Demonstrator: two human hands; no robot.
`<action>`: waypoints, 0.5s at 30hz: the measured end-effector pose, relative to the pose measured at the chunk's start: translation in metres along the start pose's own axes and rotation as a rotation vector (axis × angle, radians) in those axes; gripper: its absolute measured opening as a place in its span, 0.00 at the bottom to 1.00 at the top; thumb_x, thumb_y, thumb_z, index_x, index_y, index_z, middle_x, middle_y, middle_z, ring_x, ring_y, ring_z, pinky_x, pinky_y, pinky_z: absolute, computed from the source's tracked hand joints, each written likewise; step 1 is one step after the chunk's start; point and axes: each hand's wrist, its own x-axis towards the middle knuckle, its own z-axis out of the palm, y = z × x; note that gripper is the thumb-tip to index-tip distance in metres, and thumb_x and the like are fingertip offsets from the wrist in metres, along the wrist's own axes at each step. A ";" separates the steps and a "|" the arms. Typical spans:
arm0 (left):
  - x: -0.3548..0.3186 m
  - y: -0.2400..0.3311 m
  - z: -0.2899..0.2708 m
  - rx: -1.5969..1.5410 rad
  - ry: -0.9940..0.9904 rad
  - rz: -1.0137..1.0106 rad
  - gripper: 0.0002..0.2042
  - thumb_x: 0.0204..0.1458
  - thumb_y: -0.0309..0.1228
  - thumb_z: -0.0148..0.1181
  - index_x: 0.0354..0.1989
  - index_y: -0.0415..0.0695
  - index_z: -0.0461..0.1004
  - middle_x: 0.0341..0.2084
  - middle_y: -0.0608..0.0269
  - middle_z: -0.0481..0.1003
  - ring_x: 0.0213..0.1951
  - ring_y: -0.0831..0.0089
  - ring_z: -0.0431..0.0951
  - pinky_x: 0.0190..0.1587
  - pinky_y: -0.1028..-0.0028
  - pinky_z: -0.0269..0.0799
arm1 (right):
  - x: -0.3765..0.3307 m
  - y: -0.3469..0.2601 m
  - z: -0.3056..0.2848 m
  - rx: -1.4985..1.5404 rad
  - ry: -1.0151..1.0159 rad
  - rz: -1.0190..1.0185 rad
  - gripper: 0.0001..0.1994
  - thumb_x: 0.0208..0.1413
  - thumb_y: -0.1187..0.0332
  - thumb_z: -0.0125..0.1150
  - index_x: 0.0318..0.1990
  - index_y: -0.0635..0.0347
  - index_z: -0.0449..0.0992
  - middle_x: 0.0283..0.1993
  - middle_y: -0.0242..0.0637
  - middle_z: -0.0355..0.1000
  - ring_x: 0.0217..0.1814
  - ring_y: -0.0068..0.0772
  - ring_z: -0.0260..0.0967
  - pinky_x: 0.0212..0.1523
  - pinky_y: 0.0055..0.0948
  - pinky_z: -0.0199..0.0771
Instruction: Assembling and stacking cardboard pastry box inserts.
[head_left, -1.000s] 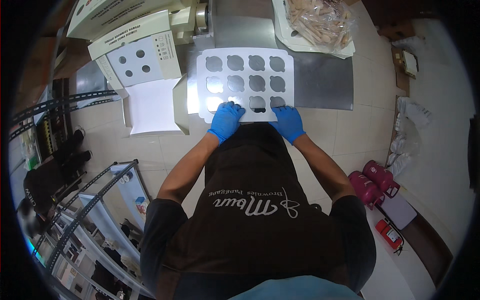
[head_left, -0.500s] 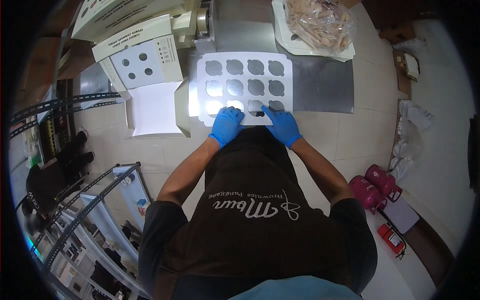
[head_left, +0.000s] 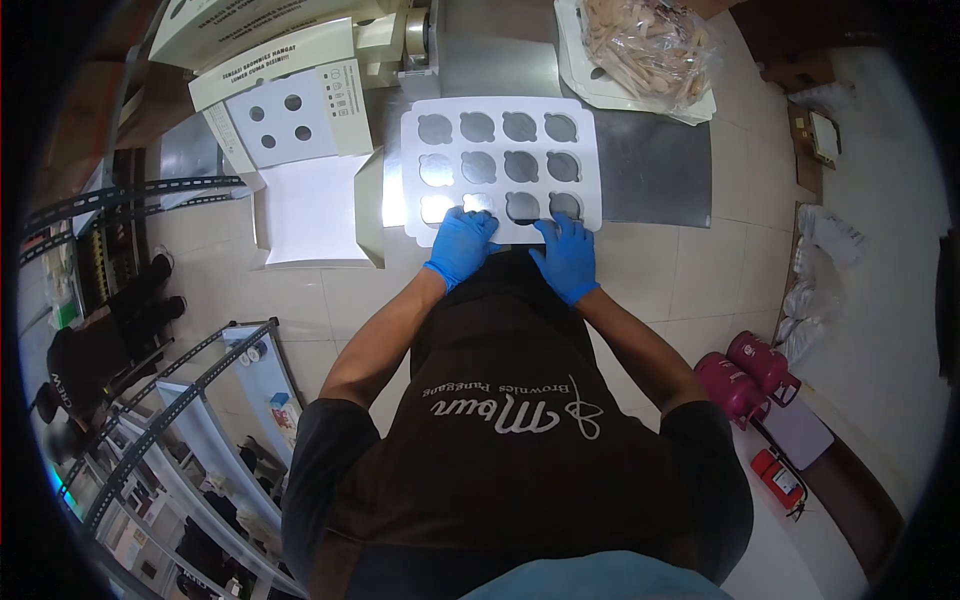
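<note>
Pressing down at the centre of the frame, the person works on a white insert card (head_left: pixel 500 165) with twelve round cut-outs, lying flat on the steel bench (head_left: pixel 655 170). No cups or cakes sit in any hole, so by the look of it filling has not begun. An opened white box (head_left: pixel 300 185) waits to its left, a bag of wafers (head_left: pixel 645 45) at upper right. Left hand (head_left: pixel 462 245) and right hand (head_left: pixel 567 258), blue-gloved, lie flat, fingers spread, gripping nothing, touching the card's near edge.
</note>
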 end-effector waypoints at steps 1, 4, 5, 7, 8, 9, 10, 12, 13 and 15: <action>-0.001 -0.002 0.003 -0.001 0.001 -0.002 0.20 0.47 0.45 0.57 0.45 0.46 0.72 0.41 0.62 0.73 0.41 0.67 0.73 0.48 0.66 0.58 | 0.000 0.001 0.005 -0.001 -0.001 -0.002 0.23 0.42 0.61 0.66 0.49 0.49 0.70 0.41 0.37 0.67 0.47 0.42 0.64 0.44 0.41 0.62; -0.001 -0.006 0.008 0.064 0.105 0.059 0.19 0.47 0.45 0.57 0.43 0.46 0.72 0.39 0.62 0.73 0.39 0.67 0.74 0.47 0.66 0.59 | 0.009 0.012 0.022 0.035 0.107 -0.182 0.20 0.43 0.62 0.65 0.46 0.50 0.71 0.41 0.36 0.65 0.48 0.41 0.61 0.46 0.41 0.62; 0.000 -0.005 0.004 0.004 0.012 0.017 0.19 0.46 0.43 0.59 0.44 0.45 0.72 0.43 0.61 0.72 0.43 0.65 0.72 0.49 0.64 0.59 | 0.010 0.015 0.026 0.038 0.051 -0.244 0.18 0.43 0.63 0.62 0.45 0.51 0.71 0.41 0.36 0.66 0.47 0.40 0.63 0.46 0.40 0.62; 0.001 -0.006 0.002 -0.057 -0.080 -0.023 0.20 0.45 0.42 0.61 0.45 0.45 0.72 0.46 0.60 0.72 0.47 0.64 0.71 0.51 0.63 0.58 | 0.011 0.020 0.034 0.040 -0.004 -0.304 0.16 0.44 0.65 0.60 0.44 0.52 0.71 0.40 0.36 0.67 0.45 0.39 0.64 0.46 0.39 0.63; 0.001 -0.006 0.003 -0.045 -0.103 -0.036 0.20 0.45 0.42 0.61 0.45 0.45 0.72 0.45 0.60 0.72 0.47 0.64 0.71 0.50 0.63 0.59 | 0.011 0.021 0.036 0.052 -0.005 -0.331 0.15 0.44 0.66 0.58 0.42 0.53 0.72 0.40 0.36 0.67 0.45 0.39 0.65 0.46 0.39 0.64; 0.001 -0.006 0.003 -0.034 -0.126 -0.049 0.20 0.45 0.42 0.61 0.45 0.45 0.73 0.45 0.59 0.72 0.46 0.64 0.71 0.50 0.63 0.59 | 0.011 0.021 0.039 0.064 -0.007 -0.357 0.13 0.45 0.67 0.57 0.41 0.53 0.72 0.39 0.36 0.67 0.44 0.39 0.65 0.46 0.38 0.64; 0.001 -0.006 0.005 -0.035 -0.124 -0.052 0.20 0.45 0.42 0.61 0.45 0.45 0.73 0.45 0.59 0.72 0.46 0.64 0.71 0.50 0.63 0.59 | 0.010 0.022 0.040 0.064 -0.008 -0.360 0.13 0.45 0.67 0.57 0.41 0.53 0.72 0.39 0.36 0.67 0.44 0.39 0.65 0.46 0.38 0.64; 0.001 -0.006 0.005 -0.064 -0.090 -0.054 0.20 0.44 0.41 0.62 0.45 0.44 0.72 0.45 0.59 0.72 0.46 0.64 0.71 0.49 0.64 0.60 | 0.008 0.022 0.041 0.101 -0.011 -0.287 0.10 0.47 0.68 0.56 0.39 0.54 0.73 0.37 0.36 0.68 0.44 0.39 0.65 0.45 0.38 0.66; 0.001 -0.006 0.005 -0.063 -0.088 -0.056 0.20 0.44 0.41 0.62 0.45 0.44 0.72 0.45 0.59 0.72 0.46 0.64 0.71 0.49 0.64 0.60 | 0.008 0.021 0.041 0.101 -0.011 -0.291 0.10 0.47 0.68 0.56 0.39 0.54 0.73 0.37 0.36 0.68 0.44 0.39 0.65 0.45 0.38 0.66; 0.002 -0.008 0.006 -0.069 -0.063 -0.038 0.21 0.43 0.41 0.62 0.45 0.44 0.72 0.45 0.59 0.71 0.45 0.63 0.71 0.48 0.65 0.61 | 0.009 0.020 0.040 0.063 0.032 -0.296 0.10 0.47 0.67 0.59 0.38 0.54 0.74 0.34 0.35 0.68 0.40 0.38 0.65 0.43 0.37 0.66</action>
